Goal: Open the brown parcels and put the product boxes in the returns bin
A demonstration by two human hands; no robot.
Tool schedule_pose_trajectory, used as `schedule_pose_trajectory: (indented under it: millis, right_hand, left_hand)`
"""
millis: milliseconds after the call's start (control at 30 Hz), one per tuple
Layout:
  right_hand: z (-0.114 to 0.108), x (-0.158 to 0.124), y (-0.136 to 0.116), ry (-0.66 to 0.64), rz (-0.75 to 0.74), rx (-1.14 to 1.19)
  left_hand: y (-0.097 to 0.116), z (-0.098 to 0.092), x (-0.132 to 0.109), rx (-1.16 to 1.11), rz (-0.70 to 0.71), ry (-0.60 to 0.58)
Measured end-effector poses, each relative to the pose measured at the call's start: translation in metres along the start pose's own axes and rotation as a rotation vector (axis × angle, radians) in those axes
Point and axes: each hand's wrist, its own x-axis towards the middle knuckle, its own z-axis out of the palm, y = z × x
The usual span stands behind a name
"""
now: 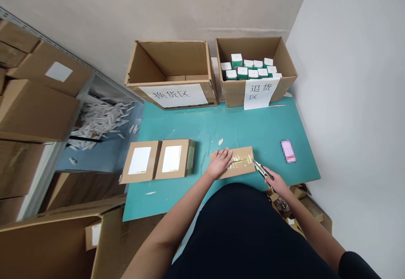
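A small cardboard box with clear tape along its top lies on the green table in front of me. My left hand presses flat on the box's left end, fingers stretched out. In my right hand is a utility knife, gripped by its handle. The knife's tip is at the box's right end, by the edge of the tape. To the left stand two more cardboard boxes, one beside the other, both with white labels on top.
Behind, a large open carton with a handwritten sign stands beside another carton holding several green-and-white boxes. A blurred pink item lies right on the table. Shelves with cartons are left; an open carton sits lower left.
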Motion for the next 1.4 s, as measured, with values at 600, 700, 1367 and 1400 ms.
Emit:
schedule_pose_trajectory:
  millis: [600, 700, 1367, 1400]
  right_hand:
    - [-0.025, -0.025, -0.002, -0.094, 0.033, -0.024]
    - [-0.028, -0.024, 0.002, -0.014, 0.000, -0.012]
    - [-0.006, 0.015, 0.010, 0.005, -0.044, 0.095]
    - [-0.007, 0.013, 0.012, -0.001, -0.046, 0.092]
  left_hand:
    - [0.000, -0.002, 0.000, -0.026, 0.019, 0.007]
    - [-0.002, -0.005, 0.000, -0.041, 0.024, -0.006]
    - [-0.002, -0.004, -0.001, -0.010, 0.025, -0.005]
    - [-0.001, -0.004, -0.001, -0.008, 0.023, -0.005]
